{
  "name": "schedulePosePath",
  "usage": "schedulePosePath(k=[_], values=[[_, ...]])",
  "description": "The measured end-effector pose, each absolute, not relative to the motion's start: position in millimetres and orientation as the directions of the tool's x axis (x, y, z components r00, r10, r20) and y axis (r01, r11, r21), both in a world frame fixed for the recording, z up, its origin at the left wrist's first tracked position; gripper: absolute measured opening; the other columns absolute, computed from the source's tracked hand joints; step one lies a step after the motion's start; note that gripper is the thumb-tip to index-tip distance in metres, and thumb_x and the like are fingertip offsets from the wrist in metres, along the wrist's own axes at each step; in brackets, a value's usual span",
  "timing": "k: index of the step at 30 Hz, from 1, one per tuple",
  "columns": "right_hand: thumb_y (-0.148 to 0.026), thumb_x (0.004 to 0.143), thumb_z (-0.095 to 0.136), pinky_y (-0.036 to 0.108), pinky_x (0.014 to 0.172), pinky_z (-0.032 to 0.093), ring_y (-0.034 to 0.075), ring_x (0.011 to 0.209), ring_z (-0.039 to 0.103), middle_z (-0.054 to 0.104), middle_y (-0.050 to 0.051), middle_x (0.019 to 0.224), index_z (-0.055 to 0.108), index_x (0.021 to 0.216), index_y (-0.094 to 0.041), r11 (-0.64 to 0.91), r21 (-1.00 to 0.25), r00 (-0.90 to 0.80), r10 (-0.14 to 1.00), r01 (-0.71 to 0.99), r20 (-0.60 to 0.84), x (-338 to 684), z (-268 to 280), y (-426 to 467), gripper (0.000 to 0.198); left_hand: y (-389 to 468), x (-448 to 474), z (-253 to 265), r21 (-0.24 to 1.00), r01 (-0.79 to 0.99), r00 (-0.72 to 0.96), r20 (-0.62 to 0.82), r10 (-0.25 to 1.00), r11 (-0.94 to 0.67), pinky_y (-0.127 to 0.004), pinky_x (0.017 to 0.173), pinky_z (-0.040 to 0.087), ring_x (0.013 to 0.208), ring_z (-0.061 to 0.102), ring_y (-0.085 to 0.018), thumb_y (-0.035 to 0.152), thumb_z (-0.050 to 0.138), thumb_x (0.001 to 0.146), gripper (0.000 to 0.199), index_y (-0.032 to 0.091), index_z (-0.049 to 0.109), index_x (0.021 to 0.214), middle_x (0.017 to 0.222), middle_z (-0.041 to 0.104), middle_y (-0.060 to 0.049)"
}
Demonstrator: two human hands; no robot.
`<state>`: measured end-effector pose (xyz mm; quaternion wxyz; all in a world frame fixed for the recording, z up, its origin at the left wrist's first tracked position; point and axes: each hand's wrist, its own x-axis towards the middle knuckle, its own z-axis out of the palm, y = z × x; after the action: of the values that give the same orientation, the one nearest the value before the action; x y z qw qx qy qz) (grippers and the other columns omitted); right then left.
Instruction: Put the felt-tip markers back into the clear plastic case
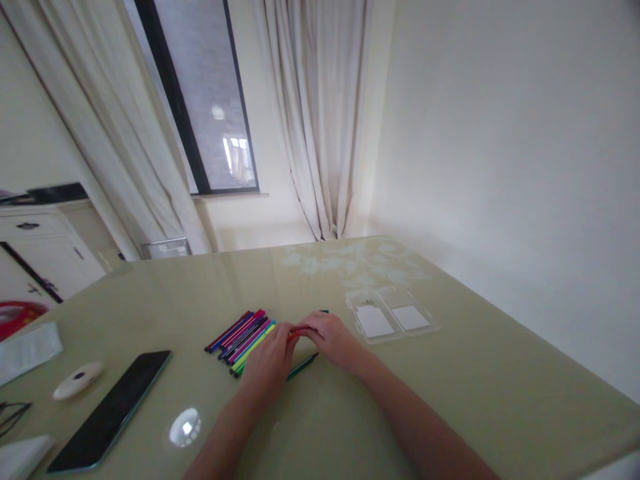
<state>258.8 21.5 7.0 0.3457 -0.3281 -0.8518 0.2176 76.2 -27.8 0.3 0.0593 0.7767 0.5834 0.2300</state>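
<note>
My left hand and my right hand meet over the table, fingers closed on a red felt-tip pen between them. Much of that pen is hidden by the fingers. A row of several coloured felt-tip pens lies side by side just left of my left hand, which covers part of it. Below the hands a dark green pen rests on the table, partly behind my left hand. Another dark pen tip shows just beyond my right hand.
An open clear plastic case with white cards lies to the right. On the left are a dark tablet, a white oval object and a folded white cloth or paper. The table meets the wall at right.
</note>
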Motion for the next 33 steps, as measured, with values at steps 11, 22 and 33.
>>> schedulePosePath(k=[11,22,33], values=[[-0.031,0.093,0.065,0.030,0.077,0.053,0.020,0.082,0.072,0.080,0.005,0.089,0.079,0.094,-0.020,0.469,-0.803,-0.176,0.883,0.368,0.435,293,13,49,0.018,-24,59,13,0.306,0.950,-0.004,0.233,0.972,-0.069,-0.030,0.071,0.047,0.090,0.072,-0.024,0.053,0.043,0.103,0.036,0.025,0.060,0.117,0.094,0.074,-0.004],[-0.015,0.092,0.064,0.028,0.074,0.046,0.018,0.082,0.066,0.072,0.005,0.090,0.070,0.090,-0.019,0.441,-0.481,-0.291,0.888,0.758,0.355,299,-4,52,0.007,-22,63,-5,0.472,0.853,0.175,0.147,0.974,-0.224,-0.035,0.089,0.049,0.101,0.065,-0.024,0.032,0.043,0.100,0.022,0.020,0.061,0.105,0.107,0.069,-0.009],[-0.019,0.096,0.063,0.029,0.079,0.046,0.021,0.094,0.063,0.069,0.006,0.099,0.070,0.092,-0.020,0.415,-0.397,-0.296,0.897,0.819,0.327,293,-10,49,0.008,-22,64,5,0.606,0.765,0.203,0.094,0.975,-0.218,-0.032,0.077,0.046,0.085,0.067,-0.022,0.029,0.049,0.096,0.024,0.020,0.070,0.090,0.088,0.074,-0.006]])
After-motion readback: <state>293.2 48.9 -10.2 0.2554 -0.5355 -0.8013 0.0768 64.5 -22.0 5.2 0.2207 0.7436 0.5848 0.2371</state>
